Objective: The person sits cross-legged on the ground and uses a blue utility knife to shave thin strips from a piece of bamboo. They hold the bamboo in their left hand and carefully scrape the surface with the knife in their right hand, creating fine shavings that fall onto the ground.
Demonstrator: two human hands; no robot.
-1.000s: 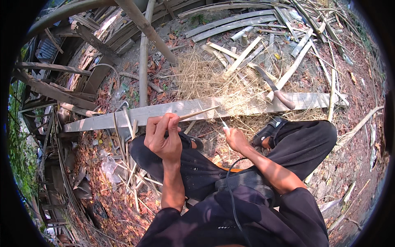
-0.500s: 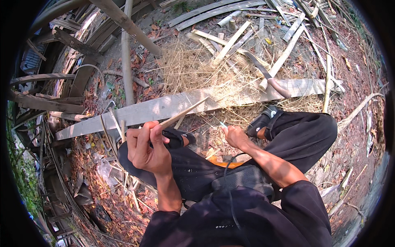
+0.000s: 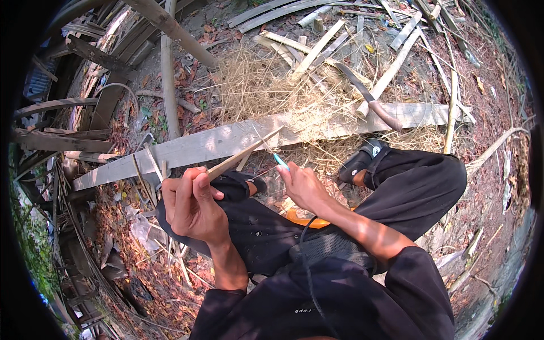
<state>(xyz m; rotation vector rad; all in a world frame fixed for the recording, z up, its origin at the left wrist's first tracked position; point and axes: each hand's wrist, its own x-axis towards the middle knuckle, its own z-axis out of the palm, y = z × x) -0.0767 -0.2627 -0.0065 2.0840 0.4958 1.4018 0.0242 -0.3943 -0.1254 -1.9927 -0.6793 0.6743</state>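
Observation:
A slender, pointed wooden stick [image 3: 243,153] slants up and right from my left hand [image 3: 195,207], whose fingers are closed around its lower end. My right hand [image 3: 303,187] is closed on a small knife [image 3: 280,161] with a turquoise handle. Its thin blade points up and left and appears to cross the stick near the tip; whether they touch, I cannot tell. Beyond both hands a long grey plank [image 3: 198,148] lies across the ground. A curved machete [image 3: 384,115] rests on it, its brown handle over the plank and its blade pointing away to the left.
Straw-like shavings [image 3: 243,85] are heaped behind and over the plank. Split wooden strips [image 3: 320,48] lie scattered farther off. Poles and stacked timber [image 3: 102,56] crowd the left side. My bent legs [image 3: 419,181] frame the near space, with a dark cable [image 3: 306,260] hanging in front of me.
My right hand has moved left and slightly up, bringing the knife to the stick's far end. My left hand has shifted slightly left and still holds the stick.

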